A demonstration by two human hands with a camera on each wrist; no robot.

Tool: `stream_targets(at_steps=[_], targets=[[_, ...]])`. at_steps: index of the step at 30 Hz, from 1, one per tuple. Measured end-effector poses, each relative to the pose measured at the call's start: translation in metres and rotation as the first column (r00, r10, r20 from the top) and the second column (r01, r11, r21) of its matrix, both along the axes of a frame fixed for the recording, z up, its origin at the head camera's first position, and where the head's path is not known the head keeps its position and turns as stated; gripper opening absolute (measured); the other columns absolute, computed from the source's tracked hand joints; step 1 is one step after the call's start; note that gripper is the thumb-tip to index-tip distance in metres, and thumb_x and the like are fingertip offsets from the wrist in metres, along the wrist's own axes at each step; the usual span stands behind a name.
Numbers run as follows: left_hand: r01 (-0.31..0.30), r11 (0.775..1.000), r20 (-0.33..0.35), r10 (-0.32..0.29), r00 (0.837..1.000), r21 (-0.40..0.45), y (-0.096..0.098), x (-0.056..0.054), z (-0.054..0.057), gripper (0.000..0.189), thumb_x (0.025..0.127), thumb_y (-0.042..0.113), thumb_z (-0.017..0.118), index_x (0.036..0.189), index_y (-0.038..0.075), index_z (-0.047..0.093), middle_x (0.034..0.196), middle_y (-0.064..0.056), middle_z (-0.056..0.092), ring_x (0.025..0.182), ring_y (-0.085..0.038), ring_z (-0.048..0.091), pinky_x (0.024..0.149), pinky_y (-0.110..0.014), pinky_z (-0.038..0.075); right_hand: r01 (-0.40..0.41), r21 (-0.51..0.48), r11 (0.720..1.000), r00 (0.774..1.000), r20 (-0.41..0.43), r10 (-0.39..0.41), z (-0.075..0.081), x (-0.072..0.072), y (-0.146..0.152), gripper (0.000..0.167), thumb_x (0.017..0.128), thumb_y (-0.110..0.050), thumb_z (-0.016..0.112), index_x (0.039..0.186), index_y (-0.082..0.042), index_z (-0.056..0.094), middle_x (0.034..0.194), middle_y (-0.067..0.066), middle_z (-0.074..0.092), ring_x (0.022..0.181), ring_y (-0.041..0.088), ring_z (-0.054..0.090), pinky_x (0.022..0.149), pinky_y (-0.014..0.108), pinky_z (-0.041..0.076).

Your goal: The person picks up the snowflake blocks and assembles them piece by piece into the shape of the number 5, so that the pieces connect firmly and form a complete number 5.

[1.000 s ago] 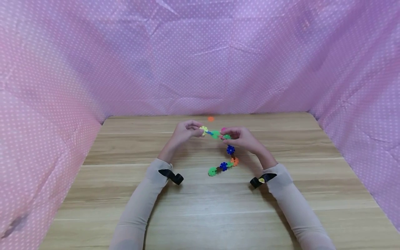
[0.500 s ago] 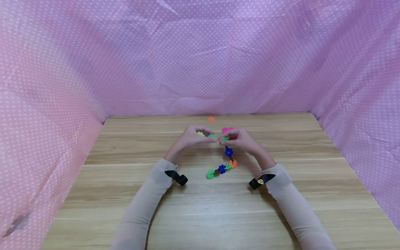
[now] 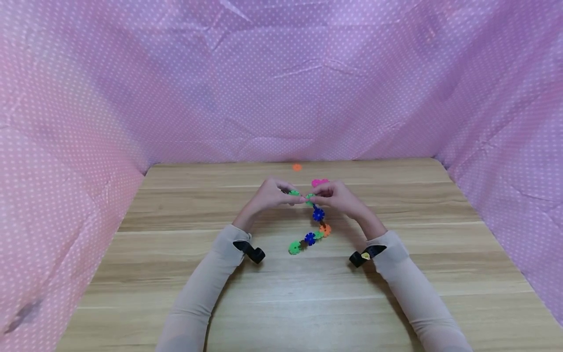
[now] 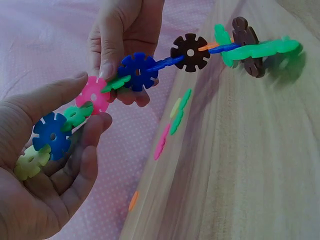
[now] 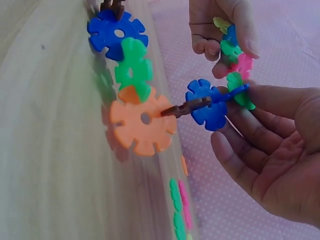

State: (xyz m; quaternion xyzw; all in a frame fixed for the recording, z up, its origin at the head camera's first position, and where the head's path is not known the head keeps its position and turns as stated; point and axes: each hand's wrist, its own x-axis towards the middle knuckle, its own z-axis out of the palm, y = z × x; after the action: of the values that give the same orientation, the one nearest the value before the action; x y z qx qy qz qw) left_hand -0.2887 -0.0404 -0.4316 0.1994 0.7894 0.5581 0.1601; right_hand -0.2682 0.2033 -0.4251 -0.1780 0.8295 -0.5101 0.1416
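A chain of notched plastic flower discs runs between both hands. My left hand point(image 3: 271, 194) pinches a pink disc point(image 4: 93, 94) between thumb and fingers. Past it, a green disc, a blue disc point(image 4: 52, 136) and a pale yellow disc point(image 4: 33, 163) lie over the left palm. My right hand point(image 3: 340, 196) pinches the adjoining green disc point(image 5: 240, 91) by its fingertips, right beside the pink one. From there the chain drops past blue discs point(image 5: 206, 105), a brown one and an orange disc point(image 5: 145, 121) toward the near side, ending at a green disc point(image 3: 294, 248) low over the table.
Loose discs lie flat near the far edge of the wooden table point(image 3: 281, 303): pink ones point(image 3: 320, 183) behind the right hand and an orange one point(image 3: 297, 167) farther back. Green and yellow discs lie there too. A pink dotted cloth point(image 3: 281, 98) surrounds the table.
My left hand has shifted right from the yellow end disc to the pink disc, closing on the right hand. The hanging part of the chain has swung slightly left and nearer.
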Motion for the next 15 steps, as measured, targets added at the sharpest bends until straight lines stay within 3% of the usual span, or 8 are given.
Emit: stream_targets(at_steps=[6,15], targets=[[0.012,0.999,0.009,-0.013,1.000,0.039,0.0020,-0.0017,-0.0025,0.019,0.082,0.028,0.087,0.089,0.011,0.081,0.086,-0.002,0.078,0.083,-0.020,0.072,0.084,-0.048,0.062,0.023,-0.004,1.000,1.000,-0.019,-0.023,-0.0008,0.0004,-0.0005,0.017,0.097,-0.014,0.071,0.105,0.001,0.076,0.095,0.013,0.074,0.081,0.016,0.064,0.078,0.034,0.061],[0.006,1.000,-0.027,-0.006,1.000,-0.004,0.0008,-0.0003,-0.0040,0.019,0.082,0.035,0.087,0.088,0.018,0.082,0.092,0.001,0.079,0.084,-0.013,0.062,0.079,-0.042,0.056,0.007,-0.011,1.000,0.998,-0.067,-0.008,-0.0033,0.0020,-0.0016,0.014,0.097,-0.013,0.071,0.098,0.000,0.076,0.084,0.011,0.069,0.069,0.009,0.054,0.061,0.020,0.048]])
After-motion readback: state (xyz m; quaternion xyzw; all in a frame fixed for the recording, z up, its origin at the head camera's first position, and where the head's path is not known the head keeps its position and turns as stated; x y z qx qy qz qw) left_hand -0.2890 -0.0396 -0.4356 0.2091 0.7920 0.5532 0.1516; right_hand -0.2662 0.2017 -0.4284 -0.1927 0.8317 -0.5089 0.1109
